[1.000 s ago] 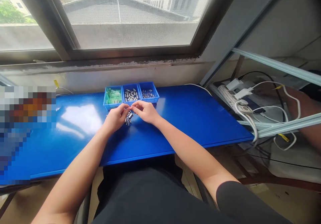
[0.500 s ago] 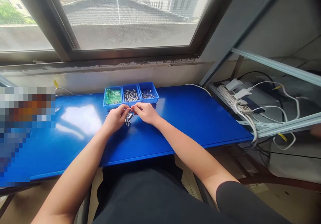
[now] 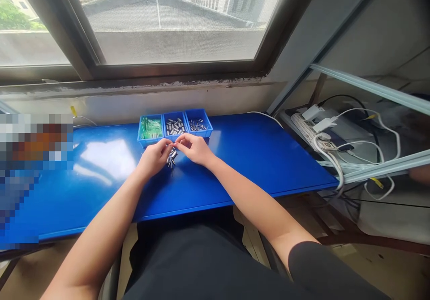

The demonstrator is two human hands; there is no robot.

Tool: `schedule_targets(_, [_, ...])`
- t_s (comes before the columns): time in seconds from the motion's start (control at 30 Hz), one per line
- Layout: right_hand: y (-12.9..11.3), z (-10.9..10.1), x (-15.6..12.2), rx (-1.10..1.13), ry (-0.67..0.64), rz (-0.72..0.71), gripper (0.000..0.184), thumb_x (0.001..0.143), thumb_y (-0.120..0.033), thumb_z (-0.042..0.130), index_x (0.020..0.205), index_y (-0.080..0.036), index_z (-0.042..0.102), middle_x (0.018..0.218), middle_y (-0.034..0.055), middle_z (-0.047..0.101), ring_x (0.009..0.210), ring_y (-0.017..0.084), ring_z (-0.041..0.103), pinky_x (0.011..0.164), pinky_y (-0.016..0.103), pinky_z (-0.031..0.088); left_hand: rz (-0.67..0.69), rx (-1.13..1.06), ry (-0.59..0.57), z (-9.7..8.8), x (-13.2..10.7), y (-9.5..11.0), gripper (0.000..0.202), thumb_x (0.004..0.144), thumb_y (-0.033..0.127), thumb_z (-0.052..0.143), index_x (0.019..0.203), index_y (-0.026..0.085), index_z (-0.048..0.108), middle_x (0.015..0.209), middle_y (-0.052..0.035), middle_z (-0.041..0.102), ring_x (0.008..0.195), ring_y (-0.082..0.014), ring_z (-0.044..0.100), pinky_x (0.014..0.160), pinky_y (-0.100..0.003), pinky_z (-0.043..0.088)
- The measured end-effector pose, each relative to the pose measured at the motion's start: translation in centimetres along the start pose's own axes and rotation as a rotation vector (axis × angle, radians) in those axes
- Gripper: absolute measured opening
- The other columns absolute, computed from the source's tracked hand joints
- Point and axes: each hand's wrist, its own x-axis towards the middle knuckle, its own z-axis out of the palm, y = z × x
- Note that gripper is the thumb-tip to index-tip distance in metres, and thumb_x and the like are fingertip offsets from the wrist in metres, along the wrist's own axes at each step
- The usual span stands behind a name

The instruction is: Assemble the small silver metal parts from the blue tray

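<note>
My left hand (image 3: 155, 157) and my right hand (image 3: 194, 149) meet fingertip to fingertip above the blue table, just in front of the bins. Both are closed in a pinch; whatever lies between the fingertips is too small to make out. Under them, a small pile of metal cylindrical parts (image 3: 172, 156) lies on the table, partly covered by my left hand. Behind stand three joined blue bins. The left bin (image 3: 151, 141) has green plastic bags in it, the middle bin (image 3: 175, 136) short silver-and-black cylinders, the right bin (image 3: 208, 130) thin small metal pins.
The blue table (image 3: 255, 156) runs below a window (image 3: 174, 45). At right, beyond a metal frame (image 3: 369, 87), a power strip (image 3: 311, 130) carries plugs and white cables (image 3: 336, 168). A blurred-out patch covers the table's left end.
My right hand has shifted slightly up and left, its fingertips now closer against those of my left hand. The pile and bins stay put.
</note>
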Motion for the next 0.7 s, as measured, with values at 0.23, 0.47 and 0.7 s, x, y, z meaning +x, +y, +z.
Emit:
schedule_targets(0.23, [0.30,0.09,-0.01,-0.020,-0.025,-0.008,0.021,0.085,-0.038,0.064,0.088,-0.017,0.067,0.082,0.0035,0.069,0.071,0.014,0.060,0.069,0.027,0.048,0.002,0.004,0.000,0.01,-0.04,-0.08,0.030,0.095,0.044,0.046,0.095,0.019,0.062,0.064,0.0015,0.060,0.055,-0.0118,0.050,0.057,-0.023,0.038])
schedule_targets(0.47, [0.28,0.13,0.02,-0.035,-0.019,-0.010,0.021,0.085,-0.038,0.064,0.088,-0.018,0.067,0.083,0.0039,0.069,0.072,0.015,0.061,0.069,0.027,0.049,0.003,0.002,0.002,-0.01,-0.01,-0.09,0.029,0.095,0.043,0.046,0.095,0.019,0.062,0.065,0.0013,0.061,0.055,-0.0119,0.051,0.056,-0.023,0.038])
schedule_targets(0.7, [0.16,0.09,0.01,-0.021,-0.027,-0.013,0.020,0.085,-0.036,0.064,0.088,-0.017,0.068,0.084,0.0044,0.070,0.073,0.015,0.062,0.070,0.027,0.049,0.001,0.005,0.001,0.00,0.01,-0.07,0.029,0.095,0.042,0.046,0.094,0.019,0.063,0.066,0.0013,0.062,0.056,-0.0116,0.051,0.057,-0.023,0.038])
